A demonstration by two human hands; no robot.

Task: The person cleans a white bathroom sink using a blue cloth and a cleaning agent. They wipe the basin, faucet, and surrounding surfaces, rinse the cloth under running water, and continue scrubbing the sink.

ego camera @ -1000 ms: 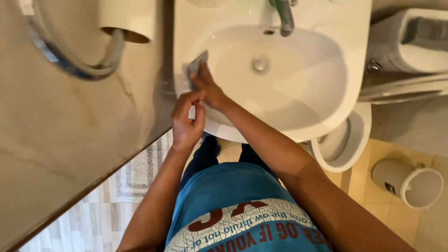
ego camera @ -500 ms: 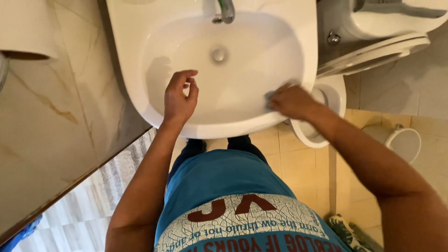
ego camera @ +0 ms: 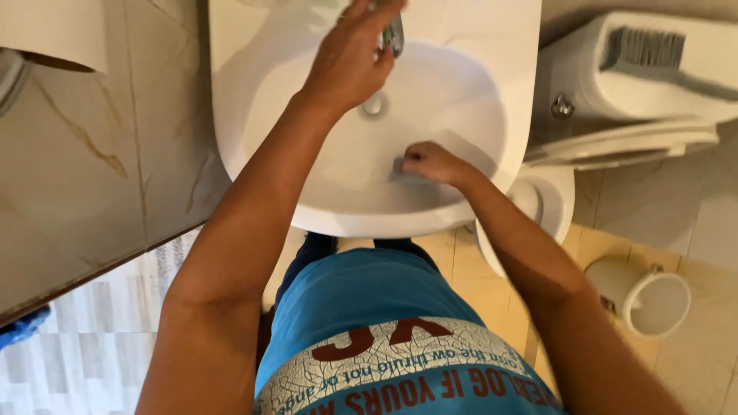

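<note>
Now: left hand [ego camera: 350, 58] up at back of white sink [ego camera: 254, 165], fingers loosely spread over chrome tap [ego camera: 393, 32], touching it; real grip or not, can't tell. Right hand [ego camera: 430, 161] down in basin, fingers curled tight on small grey sponge [ego camera: 401, 167], pressed flat vs inner wall, nr front-right. Drain [ego camera: 374, 105] betw. both hands. White toilet [ego camera: 615, 115] just beside sink, right; white bin [ego camera: 649, 296] on floor below.

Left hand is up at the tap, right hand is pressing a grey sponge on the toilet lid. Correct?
Not quite. The head view shows the right hand pressing the grey sponge inside the white sink basin, not on the toilet lid. The left hand is up at the tap, as you said.
</note>
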